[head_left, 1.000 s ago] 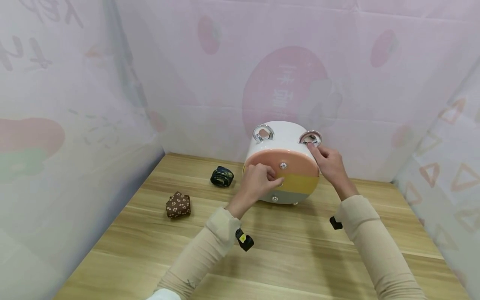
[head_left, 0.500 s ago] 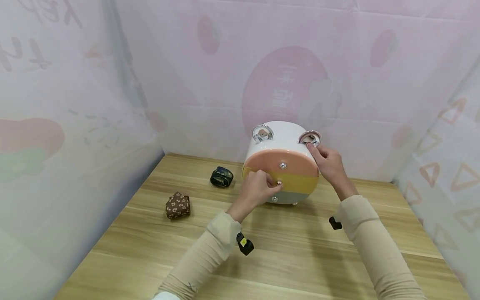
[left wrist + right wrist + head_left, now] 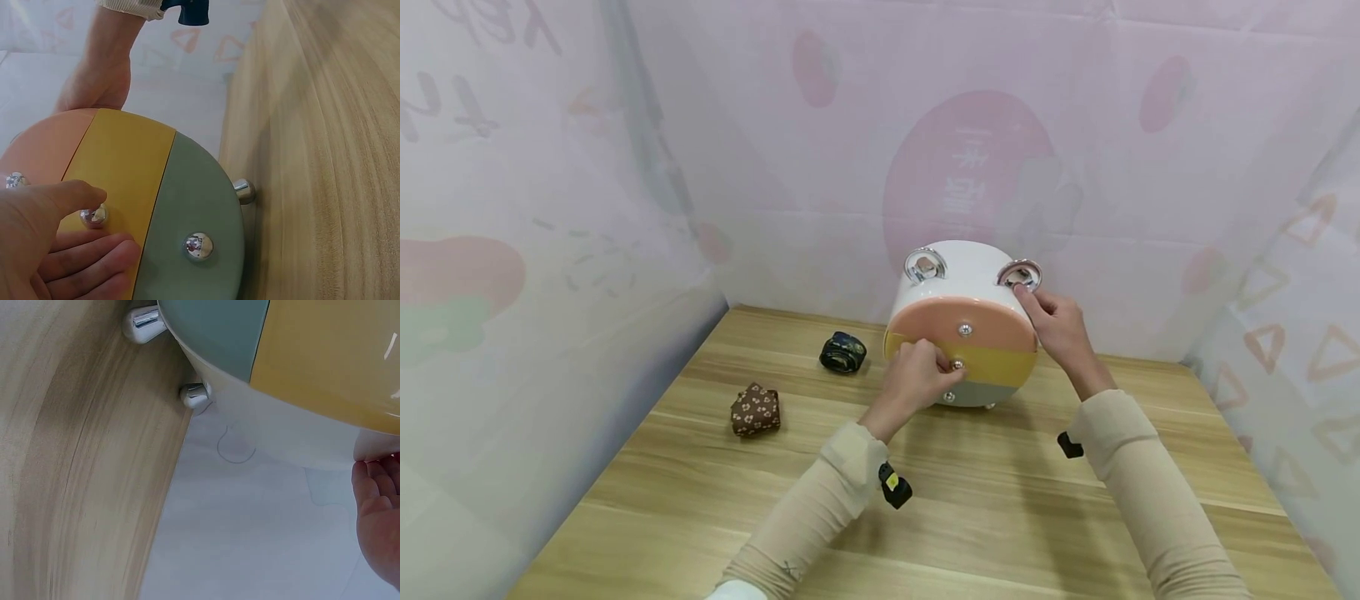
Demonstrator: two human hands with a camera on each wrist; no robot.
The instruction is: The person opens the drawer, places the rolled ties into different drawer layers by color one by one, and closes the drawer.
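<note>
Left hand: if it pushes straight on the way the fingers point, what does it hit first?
The left hand already pinches the middle knob, so straight on it meets the yellow drawer front of the round drawer box. Nothing lies between.

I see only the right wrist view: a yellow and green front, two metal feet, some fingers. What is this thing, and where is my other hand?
Observer: It is a round white drawer box with three coloured drawer fronts, standing on a wooden table.
Operator: And the left hand?
Observer: The left hand pinches the small metal knob of the yellow drawer.
Operator: What does my right hand touch?
Observer: The right hand holds the box's right side, with a finger up at a chrome ring on top.
</note>
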